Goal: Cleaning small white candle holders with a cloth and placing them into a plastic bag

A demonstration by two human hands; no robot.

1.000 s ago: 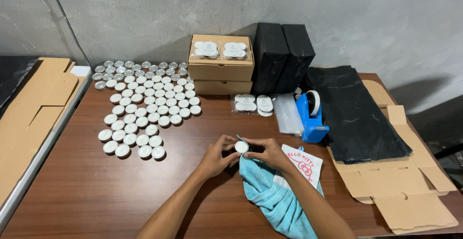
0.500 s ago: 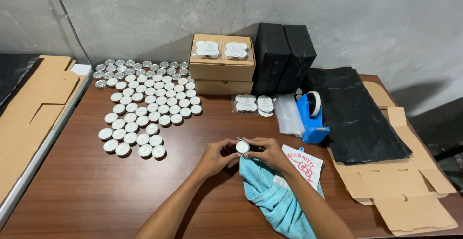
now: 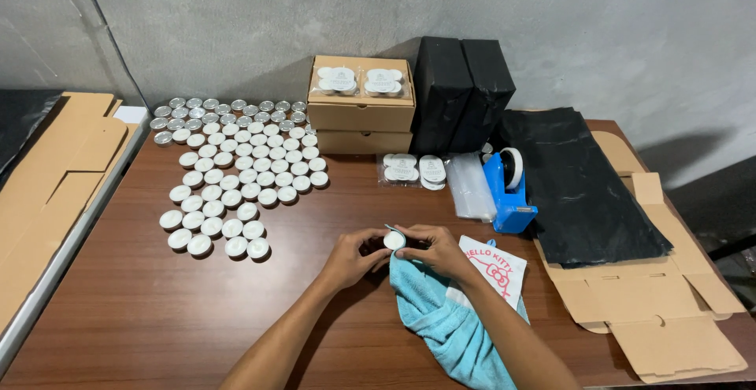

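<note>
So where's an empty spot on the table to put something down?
Bare wood lies below the round tins, left of the hands. A smaller patch sits between tins and packets. The right side is crowded: tape dispenser, black bags, flat cardboard.

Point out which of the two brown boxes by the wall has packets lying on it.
The upper brown box, stacked on the lower box. Two clear packets of white discs lie on its lid; the lower one carries only the box above.

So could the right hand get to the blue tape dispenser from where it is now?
Probably yes: the tape dispenser stands just beyond the right hand with bare table between, though that hand is busy holding the small white tin.
</note>
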